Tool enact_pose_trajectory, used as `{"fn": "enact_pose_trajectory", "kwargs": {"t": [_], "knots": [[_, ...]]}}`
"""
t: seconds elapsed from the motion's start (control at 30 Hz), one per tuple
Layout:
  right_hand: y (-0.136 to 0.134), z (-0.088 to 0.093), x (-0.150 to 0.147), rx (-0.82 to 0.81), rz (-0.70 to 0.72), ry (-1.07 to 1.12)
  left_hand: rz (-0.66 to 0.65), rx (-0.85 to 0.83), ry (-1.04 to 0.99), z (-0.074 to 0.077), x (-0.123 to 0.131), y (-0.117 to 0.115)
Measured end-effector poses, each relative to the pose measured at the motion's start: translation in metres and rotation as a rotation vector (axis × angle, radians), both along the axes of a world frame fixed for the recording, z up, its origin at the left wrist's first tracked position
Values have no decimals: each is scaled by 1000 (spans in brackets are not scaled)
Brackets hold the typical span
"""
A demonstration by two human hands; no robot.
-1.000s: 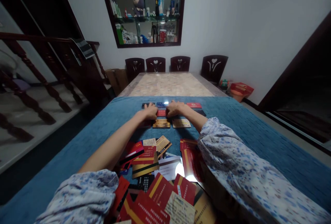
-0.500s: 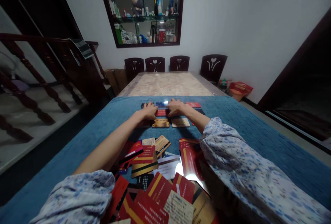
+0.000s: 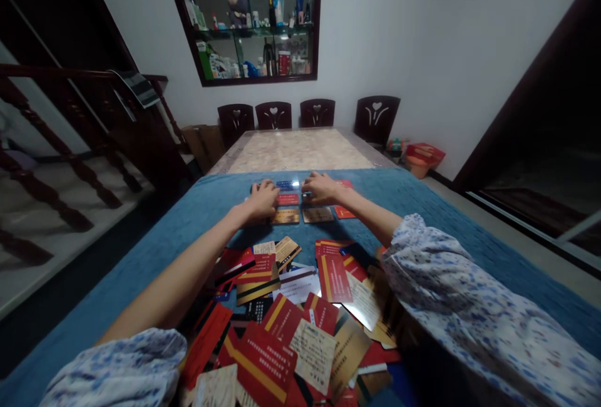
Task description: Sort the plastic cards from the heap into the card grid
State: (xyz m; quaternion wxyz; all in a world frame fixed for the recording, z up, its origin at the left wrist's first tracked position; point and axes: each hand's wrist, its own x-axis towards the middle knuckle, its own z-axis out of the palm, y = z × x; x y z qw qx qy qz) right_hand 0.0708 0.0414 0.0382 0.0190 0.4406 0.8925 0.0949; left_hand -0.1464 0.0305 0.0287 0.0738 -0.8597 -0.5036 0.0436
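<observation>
Cards lie in short rows on the blue cloth, at the far end of my reach. My left hand rests over the left end of these rows, fingers apart and pointing down, hiding most of what is beneath. Beside it are a blue card, a red card and a gold card. My right hand is spread over the column to their right, its fingertips on or just above a dark card that is mostly covered. Below that hand lies a beige-grey card; a red-orange card is to its right.
Closer to me spreads a loose, overlapping heap of red, gold, white and black cards, between my forearms. Past the cloth is the bare stone-patterned tabletop, with chairs behind it. A wooden railing stands at left.
My right hand has shifted right and a little away, off the red card's edge. My left hand stays beside the same cards. The whole view has swung slightly to the right.
</observation>
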Motion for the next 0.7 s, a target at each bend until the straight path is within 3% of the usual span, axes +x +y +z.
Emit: {"fn": "enact_pose_trajectory", "kwargs": {"t": [0.37,0.7], "knots": [[-51,4,34,38,0,60,-72,18,-48,-8,7,-46],[-87,-12,59,73,54,151,-159,7,-113,-15,16,-88]]}}
